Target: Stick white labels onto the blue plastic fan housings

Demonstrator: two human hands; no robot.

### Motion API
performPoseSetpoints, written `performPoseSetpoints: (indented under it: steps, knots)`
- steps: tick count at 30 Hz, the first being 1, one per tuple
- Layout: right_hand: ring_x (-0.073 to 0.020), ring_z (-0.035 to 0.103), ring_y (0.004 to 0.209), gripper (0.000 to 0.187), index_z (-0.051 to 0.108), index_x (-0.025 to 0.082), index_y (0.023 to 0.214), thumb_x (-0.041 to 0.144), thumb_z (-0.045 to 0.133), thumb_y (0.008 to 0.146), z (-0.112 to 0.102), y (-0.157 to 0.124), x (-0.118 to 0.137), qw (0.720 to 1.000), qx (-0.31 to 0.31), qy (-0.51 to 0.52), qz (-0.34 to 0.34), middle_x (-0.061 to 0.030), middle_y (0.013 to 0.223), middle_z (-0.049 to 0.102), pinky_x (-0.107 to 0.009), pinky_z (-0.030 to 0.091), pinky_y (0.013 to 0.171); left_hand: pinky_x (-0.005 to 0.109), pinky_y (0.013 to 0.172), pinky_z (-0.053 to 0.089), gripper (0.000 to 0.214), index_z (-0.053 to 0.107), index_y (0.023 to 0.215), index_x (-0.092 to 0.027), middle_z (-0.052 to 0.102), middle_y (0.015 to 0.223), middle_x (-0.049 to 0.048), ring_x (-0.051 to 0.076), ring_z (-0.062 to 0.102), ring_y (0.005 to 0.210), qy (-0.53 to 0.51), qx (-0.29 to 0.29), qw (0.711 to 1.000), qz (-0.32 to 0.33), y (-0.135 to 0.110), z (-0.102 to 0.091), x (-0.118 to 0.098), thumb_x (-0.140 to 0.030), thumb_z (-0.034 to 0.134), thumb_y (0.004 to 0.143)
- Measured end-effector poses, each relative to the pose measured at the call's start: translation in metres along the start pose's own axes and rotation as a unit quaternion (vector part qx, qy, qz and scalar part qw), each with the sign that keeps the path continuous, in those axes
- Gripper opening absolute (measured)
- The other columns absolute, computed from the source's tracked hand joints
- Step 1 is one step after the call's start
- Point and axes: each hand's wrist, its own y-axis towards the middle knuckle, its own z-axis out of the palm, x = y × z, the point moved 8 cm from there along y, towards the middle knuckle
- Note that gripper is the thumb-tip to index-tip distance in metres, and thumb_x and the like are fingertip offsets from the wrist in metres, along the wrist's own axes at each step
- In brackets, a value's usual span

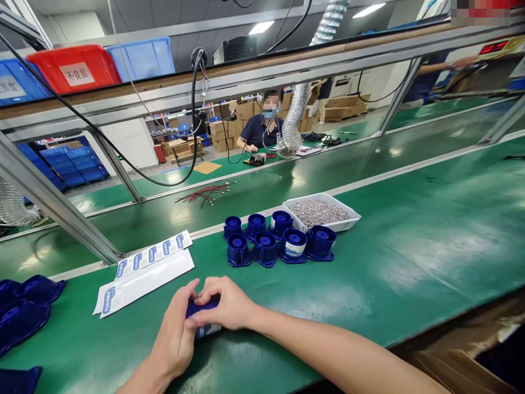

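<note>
Both of my hands close around one blue plastic part (pixel 204 317) low on the green bench; a white label shows on its lower side. My left hand (pixel 176 334) grips it from the left, and my right hand (pixel 227 303) covers its top from the right. Just left of my hands lie white label sheets (pixel 145 273) with blue printed stickers. Beyond my hands stands a cluster of several blue round parts (pixel 279 241); one of them carries a white label.
A white tray of small metal screws (pixel 322 213) sits behind the blue cluster. More blue parts (pixel 24 306) pile at the left edge. Red wires (pixel 207 192) lie on the far belt. A person in a mask (pixel 264 128) works opposite. Bins sit on the overhead shelf (pixel 77 68).
</note>
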Motion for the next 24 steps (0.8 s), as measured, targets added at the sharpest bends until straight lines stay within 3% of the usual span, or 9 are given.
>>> performPoseSetpoints:
  steps: [5,11,14,19,21,24]
  knots:
    - [-0.0124,0.054,0.068,0.028,0.081,0.016,0.074,0.043,0.089,0.071,-0.005,0.006,-0.005,0.999,0.014,-0.030,0.037,-0.0010,0.072,0.063,-0.029,0.036,0.064,0.048,0.094,0.042,0.071,0.031,0.159,-0.023,0.055,0.123,0.0130,0.029,0.056,0.103,-0.047,0.032,0.997,-0.053,0.005,0.006,0.004,-0.068,0.018,0.105]
    - [-0.0195,0.064,0.095,0.031,0.081,0.019,0.086,0.043,0.091,0.069,-0.021,0.001,-0.001,0.996,0.064,-0.053,0.041,-0.0039,0.096,0.071,-0.032,0.046,0.086,0.045,0.094,0.038,0.059,0.026,0.161,-0.031,0.054,0.113,0.0071,0.024,0.054,0.099,-0.071,0.048,0.995,-0.045,0.016,0.005,-0.005,-0.058,0.022,0.109]
    - [-0.0203,0.065,0.096,0.048,0.080,0.017,0.102,0.048,0.091,0.067,-0.033,-0.002,-0.007,0.990,0.110,-0.046,0.070,-0.0074,0.109,0.070,-0.032,0.052,0.086,0.044,0.093,0.037,0.057,0.023,0.163,-0.034,0.054,0.112,0.0060,0.023,0.054,0.098,-0.076,0.061,0.995,-0.029,0.017,0.004,-0.006,-0.055,0.023,0.110]
    - [-0.0196,0.065,0.106,0.093,0.067,0.019,0.137,0.038,0.101,0.053,-0.029,-0.011,-0.020,0.949,0.278,0.023,0.147,-0.0079,0.123,0.068,-0.031,0.054,0.098,0.044,0.103,0.035,0.055,0.022,0.163,-0.038,0.052,0.124,0.0066,0.023,0.052,0.111,-0.126,0.085,0.988,0.016,0.017,0.001,-0.007,-0.052,0.028,0.111]
    - [-0.0202,0.063,0.109,0.119,0.056,0.024,0.150,0.032,0.105,0.041,-0.021,-0.014,-0.020,0.939,0.305,0.044,0.154,-0.0075,0.130,0.063,-0.030,0.054,0.100,0.043,0.103,0.037,0.056,0.020,0.163,-0.038,0.049,0.129,0.0072,0.022,0.053,0.108,-0.195,0.076,0.978,0.002,0.019,-0.002,-0.002,-0.053,0.029,0.110]
    - [-0.0203,0.063,0.103,0.137,0.038,0.033,0.161,0.035,0.105,0.042,-0.007,-0.016,-0.013,0.946,0.301,0.017,0.115,-0.0074,0.132,0.059,-0.030,0.058,0.088,0.041,0.097,0.042,0.065,0.012,0.165,-0.038,0.043,0.142,0.0095,0.019,0.057,0.098,-0.285,0.066,0.955,-0.048,0.021,-0.003,0.007,-0.059,0.034,0.108]
